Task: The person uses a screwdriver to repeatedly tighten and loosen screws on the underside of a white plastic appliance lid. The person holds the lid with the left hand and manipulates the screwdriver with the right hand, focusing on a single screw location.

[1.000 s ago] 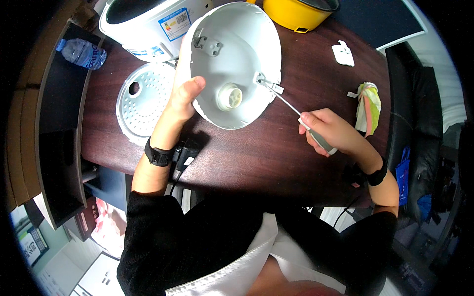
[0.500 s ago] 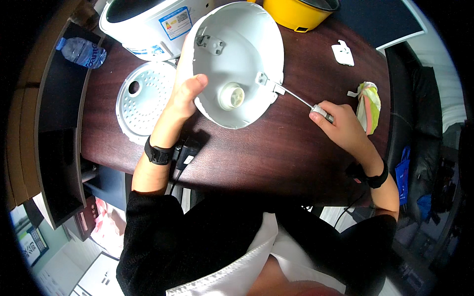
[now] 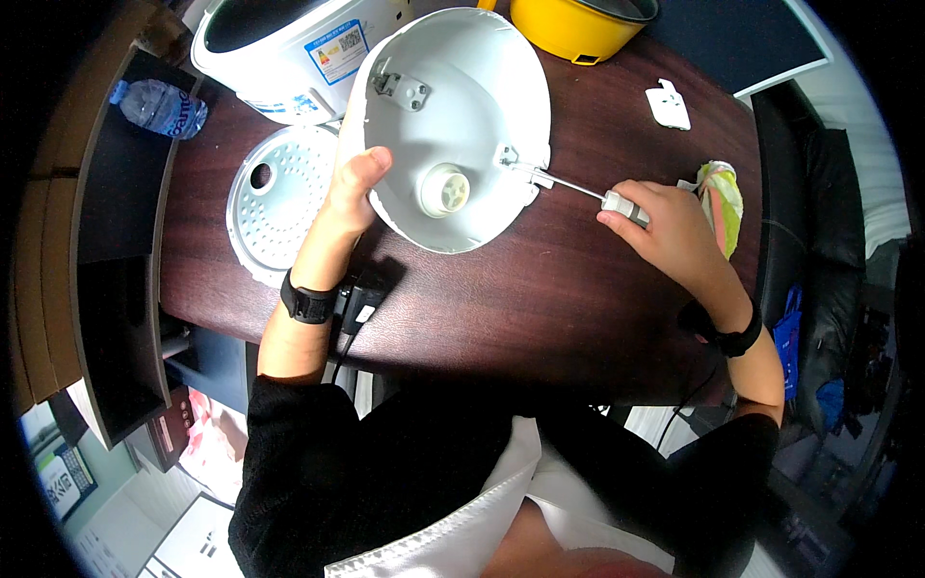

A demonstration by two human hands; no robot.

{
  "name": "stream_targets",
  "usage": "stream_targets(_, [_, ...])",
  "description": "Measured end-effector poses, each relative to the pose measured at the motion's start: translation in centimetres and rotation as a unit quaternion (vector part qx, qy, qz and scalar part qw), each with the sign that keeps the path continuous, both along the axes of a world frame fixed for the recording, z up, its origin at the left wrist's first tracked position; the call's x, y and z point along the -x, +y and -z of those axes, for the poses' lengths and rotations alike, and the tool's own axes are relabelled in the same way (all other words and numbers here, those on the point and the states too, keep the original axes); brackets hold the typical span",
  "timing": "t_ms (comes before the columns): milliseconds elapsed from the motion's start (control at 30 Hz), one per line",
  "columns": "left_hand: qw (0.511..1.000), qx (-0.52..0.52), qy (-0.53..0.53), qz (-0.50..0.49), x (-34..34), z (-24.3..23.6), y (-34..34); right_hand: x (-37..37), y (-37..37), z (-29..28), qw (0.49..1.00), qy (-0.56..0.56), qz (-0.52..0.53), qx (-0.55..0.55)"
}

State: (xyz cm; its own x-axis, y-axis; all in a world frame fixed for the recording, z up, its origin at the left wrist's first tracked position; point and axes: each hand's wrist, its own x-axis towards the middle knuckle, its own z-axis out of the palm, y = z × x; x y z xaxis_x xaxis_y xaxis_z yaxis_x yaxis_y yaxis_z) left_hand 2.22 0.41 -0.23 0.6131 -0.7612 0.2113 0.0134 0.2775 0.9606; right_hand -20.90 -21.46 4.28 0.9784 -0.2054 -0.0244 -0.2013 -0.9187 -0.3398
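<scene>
My left hand (image 3: 354, 193) grips the left rim of a white rounded plastic cover (image 3: 482, 87), thumb over the edge and the other fingers hidden behind it. The hollow inside faces me, showing a round socket-like fitting (image 3: 445, 190) low down and two small brackets on the walls. In my right hand (image 3: 660, 226) is a screwdriver (image 3: 578, 186), its pale handle between thumb and fingers. The long shaft points left over the cover's right rim, its tip at the right bracket (image 3: 508, 156). A round perforated grey plate (image 3: 279, 207) lies left of my left hand.
A white rice-cooker-like body (image 3: 279, 63) stands behind the cover, with a yellow pot (image 3: 578, 34) to its right. On the right lie a small white plastic piece (image 3: 668, 104) and a yellow-green cloth (image 3: 725, 197). A black plug adapter (image 3: 361, 299) sits near my left wrist; a water bottle (image 3: 159, 106) is far left.
The cover has shifted slightly left with my left hand. My right hand has moved a little, and the screwdriver shaft now lies flatter across the view.
</scene>
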Motion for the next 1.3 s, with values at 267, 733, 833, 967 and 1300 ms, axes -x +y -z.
stream_targets(267, [1.0, -0.016, 0.013, 0.016, 0.0, -0.8, 0.2, -2.0, -1.2, -2.0, 0.975, -0.053, -0.076, 0.2])
stream_targets(733, [0.999, -0.016, -0.034, 0.039, -0.2, -1.0, -0.2, -0.5, 1.0, -0.7, 0.691, 0.241, 0.167, -0.66])
stream_targets(833, [0.998, -0.001, -0.048, 0.027, -0.3, -0.6, -0.3, -0.5, 0.9, -0.4, 0.851, 0.215, 0.112, -0.466])
stream_targets(967, [0.998, -0.001, -0.05, 0.027, -0.2, -0.7, -0.2, -0.5, 1.0, -0.5, 0.978, 0.103, 0.05, -0.173])
stream_targets(1300, [0.994, 0.0, -0.102, 0.033, -0.3, -0.2, 0.5, -1.4, 0.0, -0.7, 0.884, 0.246, 0.093, -0.387])
